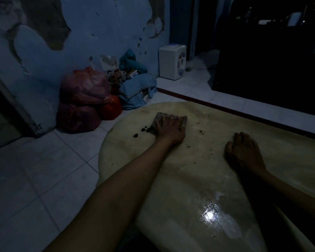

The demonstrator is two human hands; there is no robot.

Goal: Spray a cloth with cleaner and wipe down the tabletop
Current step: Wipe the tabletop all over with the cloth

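Nearest the camera, at about five o'clock, a bright glare sits on a wet, glossy patch of the pale cream rounded tabletop. Farther up, at three o'clock, the right hand rests palm down on the surface with its fingers curled under, and nothing shows in its grip. Small brown crumbs lie scattered between the two hands. At twelve o'clock the left hand lies flat with fingers spread, pressing down a dark crumpled cloth of which only an edge shows at the hand's left side. Just beside that edge sit a few black lumps of dirt. Beyond the table, at ten o'clock on the white tiled floor, red plastic bags and a pale blue fabric bundle lean against the peeling blue wall. At one o'clock stands a small white boxy appliance.
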